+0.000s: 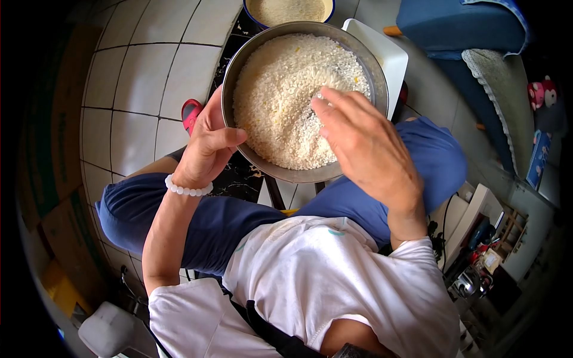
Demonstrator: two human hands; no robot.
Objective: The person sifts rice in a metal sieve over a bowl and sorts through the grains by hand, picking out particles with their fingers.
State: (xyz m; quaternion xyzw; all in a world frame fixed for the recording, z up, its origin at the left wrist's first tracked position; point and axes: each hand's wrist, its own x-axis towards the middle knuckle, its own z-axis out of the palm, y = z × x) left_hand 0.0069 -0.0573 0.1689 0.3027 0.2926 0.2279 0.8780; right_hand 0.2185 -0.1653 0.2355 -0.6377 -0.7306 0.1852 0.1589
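A round metal bowl (229,89) holds a broad layer of white rice (274,89), with a few yellowish bits among the grains. My left hand (209,143) grips the bowl's left rim, thumb over the edge and the other fingers down along the outer side. Over the right part of the rice, my right hand (364,140) reaches in with its fingers stretched out and slightly bent, fingertips at the grains. A small whitish speck shows at those fingertips. Beside them the rice is thinner and the darker bowl bottom shows through.
Behind the bowl stands a blue-rimmed basin (286,11) with more pale grain. A white tray (394,65) sits to the right, partly under the bowl, on a black marbled surface (236,182). A blue cloth-covered chair (459,27) is at the upper right.
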